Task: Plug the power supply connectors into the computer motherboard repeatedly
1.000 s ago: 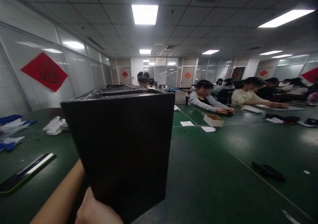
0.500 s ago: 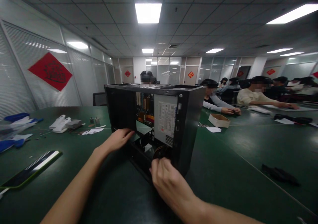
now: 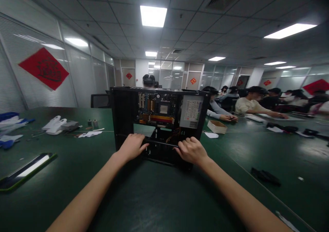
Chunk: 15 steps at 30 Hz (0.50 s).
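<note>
A black computer case stands upright on the green table with its open side facing me. Inside it I see a motherboard, a labelled power supply at the upper right, and some loose cables near the lower right. A thin black bar crosses the lower part of the opening. My left hand is closed around the bar's left part, thumb toward the middle. Further right, my right hand grips the same bar with curled fingers.
On the green table, a phone lies at left. White plastic bags, a grey block and small cylinders sit behind it. To the right are an open box and black cloth. Other people sit beyond.
The case has turned so its open side faces me more squarely, showing more of the motherboard. My right hand has moved up and right onto the bar; my left hand has shifted slightly right.
</note>
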### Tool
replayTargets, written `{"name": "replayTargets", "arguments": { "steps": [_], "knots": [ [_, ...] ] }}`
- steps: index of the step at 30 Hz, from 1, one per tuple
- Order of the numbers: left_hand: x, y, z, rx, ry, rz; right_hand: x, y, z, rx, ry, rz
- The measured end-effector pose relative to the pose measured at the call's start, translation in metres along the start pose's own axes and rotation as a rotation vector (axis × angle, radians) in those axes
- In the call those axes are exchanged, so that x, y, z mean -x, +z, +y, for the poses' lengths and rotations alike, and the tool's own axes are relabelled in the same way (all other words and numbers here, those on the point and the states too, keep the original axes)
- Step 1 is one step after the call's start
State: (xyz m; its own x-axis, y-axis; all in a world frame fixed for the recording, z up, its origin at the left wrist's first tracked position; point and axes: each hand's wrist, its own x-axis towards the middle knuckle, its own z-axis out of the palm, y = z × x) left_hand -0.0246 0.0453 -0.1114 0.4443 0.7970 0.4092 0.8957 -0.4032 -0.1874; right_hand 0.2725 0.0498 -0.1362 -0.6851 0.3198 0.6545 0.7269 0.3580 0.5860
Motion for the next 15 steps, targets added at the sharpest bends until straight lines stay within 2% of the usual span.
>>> {"name": "replayTargets", "arguments": {
  "steps": [4, 7, 11, 15],
  "knots": [
    [-0.003, -0.005, 0.034, -0.092, -0.165, 0.020, 0.010, 0.023, 0.024, -0.044, -0.038, 0.052],
    [-0.002, -0.010, 0.049, -0.095, -0.198, -0.025, 0.014, 0.036, 0.035, -0.060, -0.050, 0.045],
    [0.000, -0.014, 0.048, -0.054, -0.179, -0.086, 0.016, 0.040, 0.041, -0.086, -0.057, -0.006],
    [0.003, -0.012, 0.038, -0.002, -0.132, -0.047, 0.014, 0.032, 0.039, -0.114, -0.032, -0.092]
  ]
}}
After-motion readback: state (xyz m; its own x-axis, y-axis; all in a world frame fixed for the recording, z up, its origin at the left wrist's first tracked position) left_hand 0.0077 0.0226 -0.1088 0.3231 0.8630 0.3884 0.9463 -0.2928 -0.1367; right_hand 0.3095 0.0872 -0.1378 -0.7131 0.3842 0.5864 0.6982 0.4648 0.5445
